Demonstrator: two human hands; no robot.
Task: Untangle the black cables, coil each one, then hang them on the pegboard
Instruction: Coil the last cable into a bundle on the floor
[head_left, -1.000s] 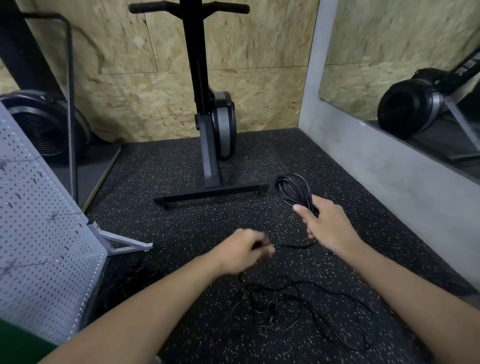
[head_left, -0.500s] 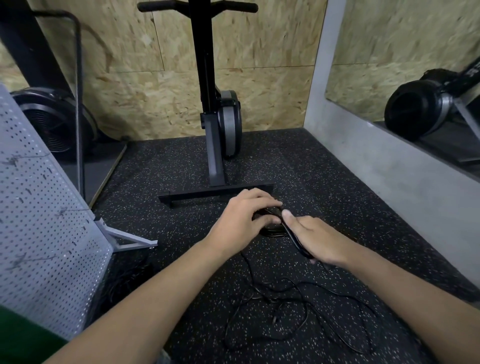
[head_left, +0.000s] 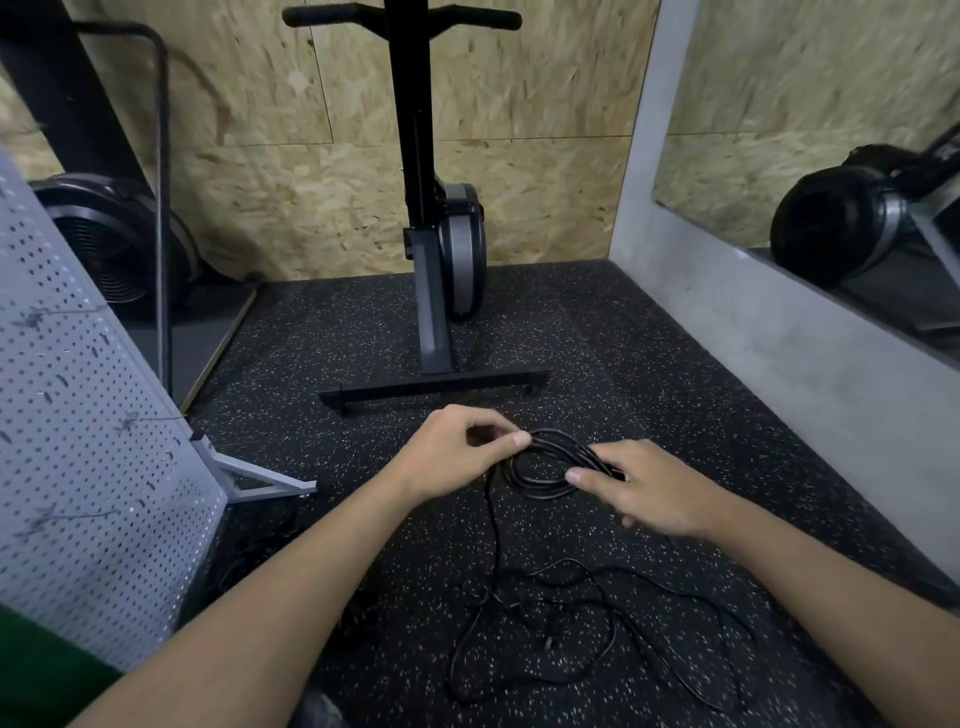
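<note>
Floor (head_left: 363, 338): speckled black rubber. Pegboard (head_left: 78, 441): white, perforated, leaning, well to the left of the fingers of the left hand (head_left: 452, 457). Exercise machine (head_left: 431, 312): black, upright, beyond the fingers, with its base bar just past them. Loose cables (head_left: 571, 623): a black tangle on the floor, on the near side of the fingers; one strand runs up from it to the coil (head_left: 540, 491). Coil: a small ring of black cable between the two hands. Left hand: fingers curled, thumb and forefinger pinching the coil's far left edge. Right hand (head_left: 654, 488): fingers curled round the coil's right side, forefinger laid across the loops.
</note>
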